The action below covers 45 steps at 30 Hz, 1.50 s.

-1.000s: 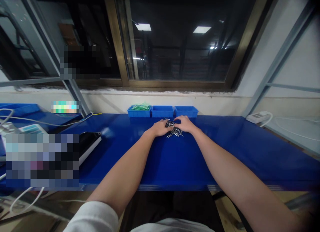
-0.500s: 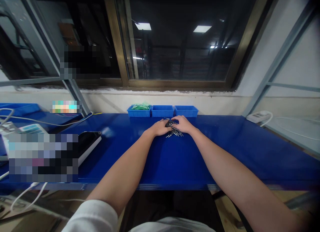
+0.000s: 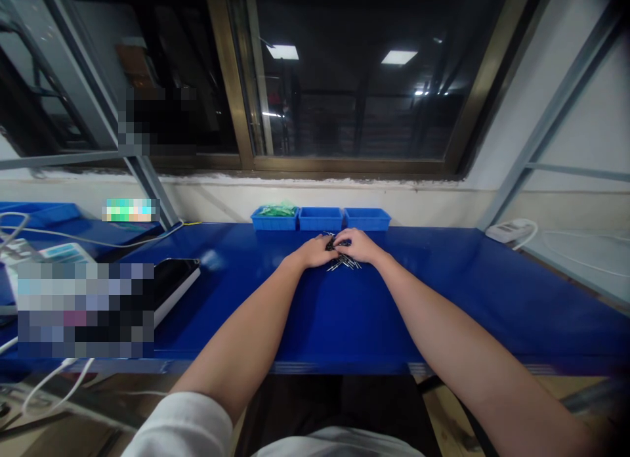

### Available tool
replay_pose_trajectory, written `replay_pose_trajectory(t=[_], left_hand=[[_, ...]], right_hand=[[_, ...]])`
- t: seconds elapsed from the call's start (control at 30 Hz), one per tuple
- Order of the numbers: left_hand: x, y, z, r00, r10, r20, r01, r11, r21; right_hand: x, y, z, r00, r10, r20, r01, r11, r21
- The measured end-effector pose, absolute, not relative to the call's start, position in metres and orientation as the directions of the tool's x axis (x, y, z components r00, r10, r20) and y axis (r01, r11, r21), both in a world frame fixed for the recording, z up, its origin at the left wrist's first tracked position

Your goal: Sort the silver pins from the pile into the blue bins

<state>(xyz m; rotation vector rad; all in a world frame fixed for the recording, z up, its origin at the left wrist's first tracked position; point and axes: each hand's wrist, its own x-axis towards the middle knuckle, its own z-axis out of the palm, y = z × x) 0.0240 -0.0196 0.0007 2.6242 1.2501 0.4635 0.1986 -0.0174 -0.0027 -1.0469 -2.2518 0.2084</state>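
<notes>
A small heap of thin black and silvery metal pins lies on the blue table, too small to tell their exact kind. Curled round the left side of the heap is my left hand, its thumb lying across the pins. From the other side my right hand reaches in, fingers bent down and closed on pins at the top of the heap. The fingertips of both hands almost meet, and the pins between them are partly hidden.
Behind the heap stand a blue bin with green packets and two more blue bins, a middle bin and a right bin. A dark-topped device lies at left. A white power strip sits at the right edge.
My right hand's fingers have moved slightly left and closed in toward my left thumb over the pins. My left hand stays nearly in place.
</notes>
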Motion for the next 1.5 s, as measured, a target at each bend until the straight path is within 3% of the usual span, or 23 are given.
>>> replay_pose_trajectory(t=[0.43,0.53,0.67,0.83,1.03,1.3,1.5], left_hand=[[0.025,-0.021,0.001,0.587,0.784,0.203,0.731,-0.620,0.284],[0.025,-0.019,-0.002,0.571,0.795,0.205,0.730,-0.606,0.315],[0.026,-0.016,-0.004,0.515,0.821,0.246,0.742,-0.571,0.351],[0.026,-0.018,0.000,0.544,0.725,0.423,0.674,-0.678,0.293],[0.027,-0.020,0.006,0.556,0.660,0.505,0.641,-0.728,0.245],[0.024,-0.010,0.000,0.499,0.672,0.548,0.699,-0.686,0.204],[0.024,-0.010,-0.002,0.443,0.702,0.558,0.721,-0.649,0.243]], right_hand=[[0.193,-0.018,-0.003,-0.425,0.759,0.494,0.630,0.639,-0.441],[0.191,-0.018,0.000,-0.317,0.787,0.529,0.594,0.600,-0.536],[0.191,-0.013,0.002,-0.166,0.817,0.552,0.376,0.570,-0.731],[0.193,-0.010,0.000,-0.113,0.878,0.466,0.210,0.480,-0.852],[0.194,-0.013,0.002,-0.024,0.905,0.424,0.206,0.420,-0.884],[0.193,-0.018,0.003,-0.062,0.903,0.426,0.184,0.430,-0.884],[0.204,-0.014,0.004,0.029,0.924,0.382,0.172,0.372,-0.912]])
